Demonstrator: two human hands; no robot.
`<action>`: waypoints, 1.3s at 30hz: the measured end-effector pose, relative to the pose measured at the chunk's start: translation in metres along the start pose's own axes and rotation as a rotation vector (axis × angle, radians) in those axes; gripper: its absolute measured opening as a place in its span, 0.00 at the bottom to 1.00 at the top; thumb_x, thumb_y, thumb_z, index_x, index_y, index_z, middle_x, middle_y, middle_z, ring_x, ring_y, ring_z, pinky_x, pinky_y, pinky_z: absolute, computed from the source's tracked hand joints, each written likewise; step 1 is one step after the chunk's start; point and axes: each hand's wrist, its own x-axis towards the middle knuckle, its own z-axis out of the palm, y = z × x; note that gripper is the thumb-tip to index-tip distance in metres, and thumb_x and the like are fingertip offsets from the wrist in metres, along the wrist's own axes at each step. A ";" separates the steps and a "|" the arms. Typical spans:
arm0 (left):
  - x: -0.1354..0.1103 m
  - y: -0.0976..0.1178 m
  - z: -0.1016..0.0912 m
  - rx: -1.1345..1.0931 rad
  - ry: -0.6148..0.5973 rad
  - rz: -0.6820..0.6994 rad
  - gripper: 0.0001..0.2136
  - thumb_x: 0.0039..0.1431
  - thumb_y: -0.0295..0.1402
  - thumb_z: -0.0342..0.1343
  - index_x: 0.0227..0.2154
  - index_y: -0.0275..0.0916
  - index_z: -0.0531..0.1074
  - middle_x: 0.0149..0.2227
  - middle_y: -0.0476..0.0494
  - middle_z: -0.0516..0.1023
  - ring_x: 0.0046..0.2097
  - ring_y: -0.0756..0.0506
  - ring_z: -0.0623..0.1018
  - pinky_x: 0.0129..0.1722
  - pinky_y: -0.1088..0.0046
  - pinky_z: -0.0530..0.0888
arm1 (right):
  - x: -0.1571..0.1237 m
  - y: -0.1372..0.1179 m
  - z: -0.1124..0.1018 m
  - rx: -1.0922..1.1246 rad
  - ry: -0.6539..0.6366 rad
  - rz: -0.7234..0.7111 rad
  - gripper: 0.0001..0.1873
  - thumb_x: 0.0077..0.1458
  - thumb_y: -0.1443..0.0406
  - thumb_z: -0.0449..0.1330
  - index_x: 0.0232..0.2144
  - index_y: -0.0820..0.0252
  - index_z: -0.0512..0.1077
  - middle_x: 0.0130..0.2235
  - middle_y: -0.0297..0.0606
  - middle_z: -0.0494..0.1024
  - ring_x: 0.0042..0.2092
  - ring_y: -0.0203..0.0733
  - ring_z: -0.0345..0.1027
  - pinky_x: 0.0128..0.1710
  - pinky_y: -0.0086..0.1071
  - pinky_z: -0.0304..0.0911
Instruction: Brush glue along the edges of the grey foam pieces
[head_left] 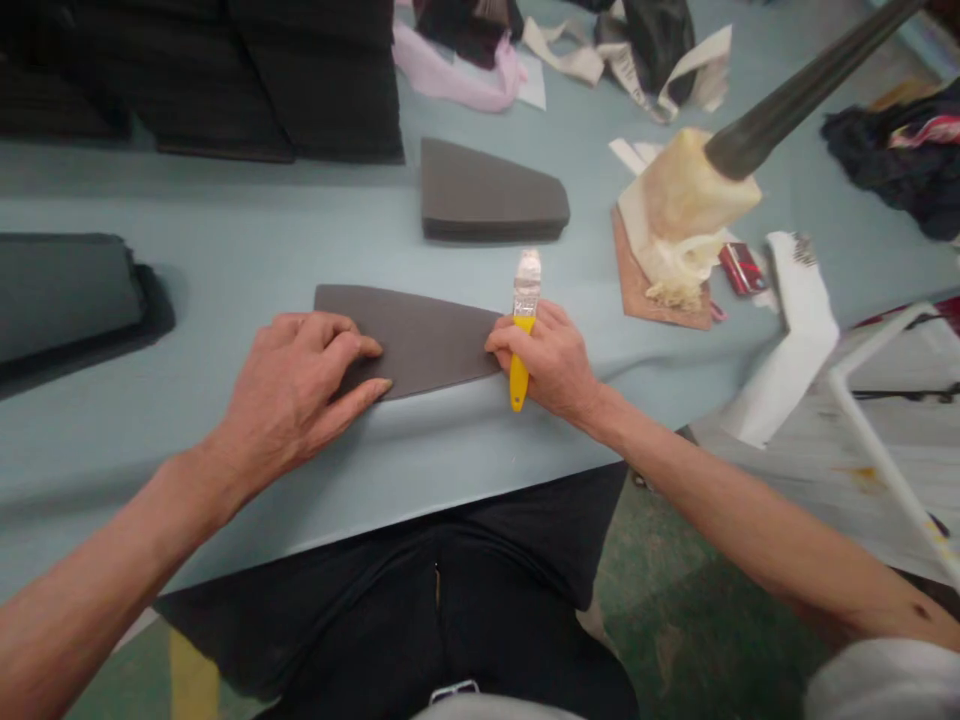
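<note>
A dark grey tapered panel (431,335) lies flat on the light blue-grey table, its wide end to the left. My left hand (300,375) rests on that wide end, thumb and forefinger apart on the surface; its other fingers are partly hidden. At the narrow end, my right hand (551,360) touches the panel's tip with its fingertips. The same hand holds a flat paintbrush (521,365) with a yellow handle, bristles pointing away from me and whitish. Just beyond lies a stack of similar grey panels (491,195).
A cream-coloured block crusted with dried residue (686,190) stands on a brown board (630,280), a dark tube reaching into it. Dark stacks (322,80) stand back left, more dark pieces (60,290) at left. A red packet (742,268) and white strip (795,320) lie right.
</note>
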 end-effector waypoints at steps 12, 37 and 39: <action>0.002 0.007 -0.004 0.049 -0.033 -0.042 0.29 0.73 0.56 0.37 0.54 0.41 0.74 0.55 0.31 0.76 0.55 0.28 0.76 0.52 0.44 0.75 | 0.020 -0.036 -0.008 0.103 -0.057 0.184 0.05 0.69 0.61 0.62 0.42 0.56 0.76 0.41 0.41 0.84 0.42 0.48 0.73 0.45 0.39 0.63; 0.017 0.004 -0.012 0.242 0.020 0.537 0.21 0.73 0.26 0.43 0.58 0.50 0.74 0.53 0.44 0.81 0.44 0.41 0.76 0.43 0.64 0.71 | 0.032 -0.060 0.013 0.130 -0.272 0.382 0.14 0.67 0.53 0.64 0.44 0.56 0.76 0.39 0.40 0.81 0.42 0.49 0.67 0.43 0.40 0.53; 0.018 0.003 -0.013 0.249 -0.002 0.556 0.21 0.72 0.25 0.45 0.60 0.51 0.72 0.54 0.44 0.81 0.45 0.41 0.76 0.43 0.63 0.71 | 0.032 -0.060 0.012 0.134 -0.280 0.380 0.13 0.67 0.54 0.65 0.45 0.56 0.76 0.39 0.40 0.81 0.42 0.49 0.66 0.43 0.40 0.53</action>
